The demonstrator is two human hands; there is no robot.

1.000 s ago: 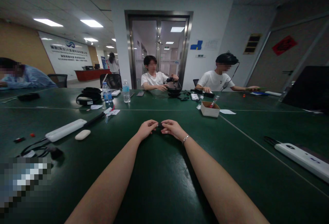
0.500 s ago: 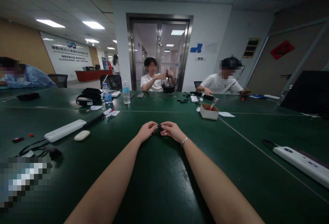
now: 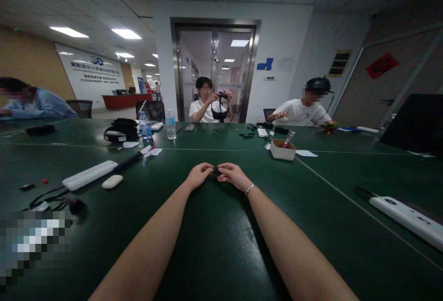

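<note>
At far left of the frame, a person in a light blue shirt (image 3: pixel 32 103) leaning on the dark green counter (image 3: pixel 214 245). Lower left, a black cable (image 3: pixel 48 198), then a long white power strip (image 3: pixel 89 174) with a white oval case (image 3: pixel 111 181) just beside it. Further back, upper left of centre, black headsets (image 3: pixel 119 131) and two water bottles (image 3: pixel 144 126).

In the centre of the frame, left hand (image 3: pixel 198 175) and right hand (image 3: pixel 234 174) stretched forward and brought together, fingertips pinching a small black object (image 3: pixel 216 170) between them, low over the counter; too small to tell what it is. On the right wrist, a thin bracelet (image 3: pixel 249 188).

Behind, at upper centre, a person in a white shirt (image 3: pixel 207 107) lifting a black headset (image 3: pixel 219 107) with both hands. Right of centre, a small open cardboard box (image 3: pixel 283 149) with a white paper (image 3: pixel 306 153) beside it. Further right, another person in white (image 3: pixel 301 109) with a head-mounted device. At lower right, a second white power strip (image 3: pixel 408 215).
</note>
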